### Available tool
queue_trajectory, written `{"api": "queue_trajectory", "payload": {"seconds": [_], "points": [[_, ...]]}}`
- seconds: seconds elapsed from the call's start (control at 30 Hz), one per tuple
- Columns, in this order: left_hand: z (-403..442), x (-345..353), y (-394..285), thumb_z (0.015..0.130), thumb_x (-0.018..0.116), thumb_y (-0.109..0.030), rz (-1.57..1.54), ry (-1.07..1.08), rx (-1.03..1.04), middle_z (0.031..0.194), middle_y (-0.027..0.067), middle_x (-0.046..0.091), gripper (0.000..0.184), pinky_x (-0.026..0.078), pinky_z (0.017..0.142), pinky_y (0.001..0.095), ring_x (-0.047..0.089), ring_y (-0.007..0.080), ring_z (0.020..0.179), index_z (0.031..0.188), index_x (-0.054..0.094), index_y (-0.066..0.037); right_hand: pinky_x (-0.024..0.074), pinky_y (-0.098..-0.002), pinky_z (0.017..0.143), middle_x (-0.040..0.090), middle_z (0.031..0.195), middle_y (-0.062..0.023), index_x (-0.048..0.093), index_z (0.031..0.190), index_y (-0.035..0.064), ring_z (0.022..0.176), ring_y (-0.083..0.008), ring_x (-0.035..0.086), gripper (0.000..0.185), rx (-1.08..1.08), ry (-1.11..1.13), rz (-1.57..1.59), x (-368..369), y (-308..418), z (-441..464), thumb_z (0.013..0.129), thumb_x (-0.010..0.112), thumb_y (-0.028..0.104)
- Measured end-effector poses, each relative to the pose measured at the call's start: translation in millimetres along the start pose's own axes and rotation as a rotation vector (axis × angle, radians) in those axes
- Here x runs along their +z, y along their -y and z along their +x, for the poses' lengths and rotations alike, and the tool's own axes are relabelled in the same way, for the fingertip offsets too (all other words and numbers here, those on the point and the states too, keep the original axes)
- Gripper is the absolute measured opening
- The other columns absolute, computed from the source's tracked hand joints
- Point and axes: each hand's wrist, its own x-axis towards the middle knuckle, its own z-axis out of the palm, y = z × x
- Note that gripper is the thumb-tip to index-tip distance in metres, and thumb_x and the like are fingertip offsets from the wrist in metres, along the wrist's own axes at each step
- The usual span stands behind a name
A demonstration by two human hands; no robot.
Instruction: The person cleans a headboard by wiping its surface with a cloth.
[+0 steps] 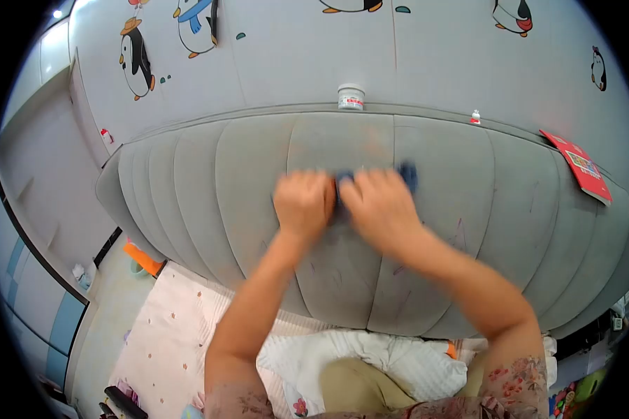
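Note:
Both my hands are raised in front of a grey padded headboard (pixel 251 167), blurred by motion. My left hand (pixel 302 202) is closed in a fist around one end of a dark blue cloth (pixel 409 176). Close beside it, my right hand (pixel 379 206) is also closed on the cloth, whose end sticks out past the knuckles. Most of the cloth is hidden inside my fingers. Faint orange stains and dark scribbled lines mark the headboard around my hands. Whether the cloth touches the headboard, I cannot tell.
On the headboard's top ledge stand a white jar (pixel 351 97) and a small white-and-red figurine (pixel 475 117). A red book (pixel 580 167) leans at the right. Below lie a pink bed sheet (pixel 168 328) and a white quilt (pixel 370 353). An orange object (pixel 143 258) sticks out at the left.

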Motion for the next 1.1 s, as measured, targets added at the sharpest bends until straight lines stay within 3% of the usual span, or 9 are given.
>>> {"api": "queue_trajectory", "payload": {"seconds": [0.13,0.27,0.43,0.53,0.63,0.77,0.87,0.97,1.1], "points": [[-11.1,-5.1,-11.0,0.083,0.066,-0.018,0.04,0.002,0.068,0.064,0.0067,0.056,0.019,0.041,0.057,0.0402,0.056,0.0277,0.062,0.068,0.056,-0.012,0.0448,-0.0386,0.062,0.057,0.082,-0.0084,0.058,0.091,0.0072,0.076,-0.0259,0.059,0.017,-0.068,0.122,0.026,-12.4,2.8,-17.6,0.076,0.062,0.014],[89.6,47.3,53.3,0.096,0.059,-0.027,0.21,-0.149,0.074,0.063,0.0113,0.061,0.033,0.046,0.055,0.0429,0.06,0.031,0.059,0.068,0.062,-0.01,0.0544,-0.0407,0.068,0.066,0.089,-0.0113,0.059,0.092,0.0043,0.084,-0.0287,0.067,0.022,0.175,0.094,-0.048,22.2,-53.0,78.5,0.087,0.068,0.024],[137.0,77.7,77.3,0.099,0.054,-0.035,0.403,0.003,-0.106,0.066,0.0112,0.067,0.043,0.05,0.058,0.0418,0.064,0.0311,0.062,0.066,0.068,-0.011,0.0544,-0.0419,0.066,0.068,0.09,-0.0138,0.059,0.089,0.0046,0.086,-0.0294,0.068,0.018,0.245,0.124,-0.092,51.2,-89.6,121.2,0.087,0.066,0.022],[92.5,48.5,45.2,0.099,0.053,-0.033,0.324,0.004,-0.103,0.069,0.0112,0.066,0.035,0.049,0.057,0.0431,0.063,0.0314,0.062,0.076,0.068,-0.012,0.0511,-0.0424,0.067,0.066,0.086,-0.0124,0.059,0.089,0.005,0.084,-0.0286,0.066,0.014,0.222,0.265,-0.063,25.4,-58.8,87.6,0.083,0.064,0.016],[8.9,11.8,-0.2,0.085,0.063,-0.016,0.025,-0.072,-0.003,0.064,0.0091,0.056,0.015,0.04,0.056,0.0416,0.056,0.029,0.061,0.072,0.06,-0.01,0.0425,-0.038,0.07,0.055,0.081,-0.0072,0.058,0.093,0.0062,0.077,-0.0247,0.056,0.019,-0.136,0.139,-0.052,-6.0,-19.4,11.1,0.077,0.061,0.015],[-3.7,-1.6,-13.2,0.083,0.066,-0.017,0.019,-0.042,0.111,0.062,0.0062,0.05,0.025,0.036,0.055,0.0391,0.052,0.0249,0.059,0.065,0.05,-0.012,0.0409,-0.0336,0.061,0.054,0.078,-0.0045,0.059,0.092,0.008,0.072,-0.0221,0.057,0.018,-0.243,0.135,-0.039,-14.0,-14.8,-16.0,0.076,0.063,0.017],[73.0,36.4,40.9,0.09,0.061,-0.019,0.142,-0.142,0.125,0.062,0.0083,0.054,0.023,0.042,0.055,0.0436,0.054,0.0311,0.059,0.069,0.059,-0.011,0.0506,-0.0439,0.065,0.063,0.083,-0.0119,0.061,0.095,0.0048,0.08,-0.0318,0.064,0.017,-0.006,0.111,-0.005,11.3,-58.2,64.8,0.085,0.062,0.018],[137.0,66.6,65.4,0.103,0.045,-0.039,0.317,0.295,-0.297,0.084,0.0125,0.071,0.041,0.051,0.065,0.0471,0.067,0.0332,0.079,0.086,0.07,-0.011,0.0529,-0.0463,0.071,0.067,0.095,-0.0139,0.058,0.095,0.0034,0.086,-0.0345,0.065,0.025,0.167,0.216,0.006,51.6,-107.7,121.4,0.09,0.065,0.028],[142.4,72.5,74.1,0.104,0.038,-0.044,0.287,0.449,-0.277,0.095,0.0139,0.072,0.049,0.052,0.068,0.0476,0.069,0.0333,0.085,0.093,0.072,-0.011,0.0529,-0.0462,0.071,0.068,0.095,-0.015,0.057,0.096,0.0038,0.085,-0.0351,0.067,0.026,0.233,0.232,0.042,74.7,-119.3,115.4,0.09,0.065,0.027]]}}
